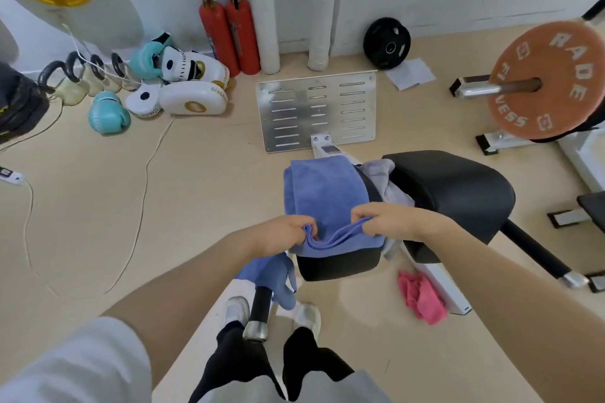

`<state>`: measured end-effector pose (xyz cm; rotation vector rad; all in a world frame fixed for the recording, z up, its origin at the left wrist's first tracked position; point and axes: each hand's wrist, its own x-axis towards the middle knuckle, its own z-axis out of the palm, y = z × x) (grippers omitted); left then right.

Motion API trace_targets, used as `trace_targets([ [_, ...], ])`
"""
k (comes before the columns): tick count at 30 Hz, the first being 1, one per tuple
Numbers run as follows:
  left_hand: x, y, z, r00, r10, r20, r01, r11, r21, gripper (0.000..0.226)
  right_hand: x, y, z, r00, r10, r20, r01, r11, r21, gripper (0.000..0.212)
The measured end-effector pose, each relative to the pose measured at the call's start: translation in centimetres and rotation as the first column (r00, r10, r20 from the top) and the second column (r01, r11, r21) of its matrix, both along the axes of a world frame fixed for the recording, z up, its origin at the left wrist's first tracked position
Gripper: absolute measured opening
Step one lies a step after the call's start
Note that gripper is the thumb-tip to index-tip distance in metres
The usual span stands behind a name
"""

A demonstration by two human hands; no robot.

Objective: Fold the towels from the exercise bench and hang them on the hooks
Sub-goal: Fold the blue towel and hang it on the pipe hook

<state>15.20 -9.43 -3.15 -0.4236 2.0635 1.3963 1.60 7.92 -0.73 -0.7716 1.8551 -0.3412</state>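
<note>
Blue towel [324, 196] lies spread along the black padded counter [340, 263]. My left hand [284, 234] and right hand [386, 219] each pinch its near edge, bunching the cloth between them. Just beside it, a grey towel [381, 173] sits crumpled. A pink towel [420, 296] lies on the floor [196, 173].

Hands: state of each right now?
Left hand: pinching the near edge of the blue towel.
Right hand: pinching the same edge.
</note>
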Motion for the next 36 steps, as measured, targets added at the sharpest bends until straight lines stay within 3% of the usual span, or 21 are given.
trace_targets([
  [3,-0.1,-0.5,-0.4,0.957,0.287,0.037,-0.289,0.95,0.121,0.013,-0.5,-0.2,-1.0,0.974,-0.22,-0.044,0.217,0.974,-0.063,0.013],
  [5,-0.4,-0.8,-0.6,0.9,0.432,0.063,-0.436,0.885,0.165,0.018,-0.8,-0.5,-1.4,0.942,-0.328,-0.072,0.32,0.942,-0.101,0.016],
  [8,-0.9,-1.0,-0.8,0.877,0.478,0.056,-0.481,0.869,0.117,0.016,-1.2,-1.3,-1.9,0.929,-0.316,-0.194,0.292,0.946,-0.142,0.016],
  [12,-1.7,-0.8,-1.3,0.806,0.584,-0.096,-0.584,0.811,0.031,0.015,-1.4,-2.7,-2.6,0.853,-0.388,-0.349,0.307,0.914,-0.265,0.029],
  [15,-2.6,-0.9,-0.9,0.686,0.727,-0.012,-0.7,0.665,0.26,0.023,-2.1,-3.3,-3.1,0.782,-0.585,-0.215,0.487,0.788,-0.376,0.026],
  [16,-2.8,-1.1,-1.0,0.69,0.723,0.025,-0.695,0.653,0.302,0.027,-2.4,-3.4,-3.2,0.757,-0.64,-0.135,0.551,0.735,-0.394,0.023],
  [19,-3.0,-2.0,-1.9,0.894,0.446,-0.046,-0.437,0.89,0.128,0.029,-3.4,-4.2,-3.5,0.683,-0.726,0.075,0.677,0.591,-0.439,0.015],
  [20,-3.2,-2.2,-2.2,0.924,0.376,-0.071,-0.371,0.926,0.075,0.027,-3.7,-4.7,-3.6,0.65,-0.744,0.156,0.718,0.534,-0.446,0.014],
  [22,-3.6,-2.3,-2.6,0.913,0.393,-0.114,-0.389,0.92,0.053,0.021,-4.3,-5.6,-3.7,0.572,-0.768,0.288,0.799,0.442,-0.408,0.023],
  [23,-3.8,-2.3,-2.7,0.891,0.435,-0.135,-0.43,0.901,0.063,0.018,-4.6,-5.8,-4.0,0.539,-0.779,0.32,0.83,0.428,-0.357,0.039],
  [26,-3.6,-2.3,-2.9,0.833,0.541,-0.111,-0.525,0.838,0.149,0.02,-5.4,-4.8,-4.9,0.542,-0.75,0.38,0.837,0.523,-0.161,0.088],
  [27,-3.5,-2.2,-3.0,0.815,0.571,-0.094,-0.55,0.815,0.182,0.02,-5.4,-4.1,-4.8,0.609,-0.699,0.375,0.78,0.615,-0.12,0.085],
  [29,-2.9,-2.0,-2.9,0.806,0.587,-0.078,-0.569,0.804,0.175,0.011,-5.2,-2.8,-4.3,0.784,-0.505,0.362,0.577,0.807,-0.125,0.042],
  [30,-2.6,-1.9,-3.1,0.817,0.572,-0.07,-0.558,0.816,0.153,0.004,-5.0,-2.2,-4.1,0.822,-0.438,0.365,0.511,0.849,-0.132,0.025],
  [33,-1.7,-1.1,-3.3,0.859,0.511,-0.033,-0.498,0.849,0.177,0.004,-4.0,-1.1,-4.5,0.84,-0.443,0.314,0.487,0.87,-0.076,0.022],
  [36,-1.6,-0.8,-3.9,0.864,0.504,-0.01,-0.497,0.855,0.148,0.015,-2.8,-1.1,-4.8,0.78,-0.563,0.273,0.59,0.807,-0.024,0.025],
])
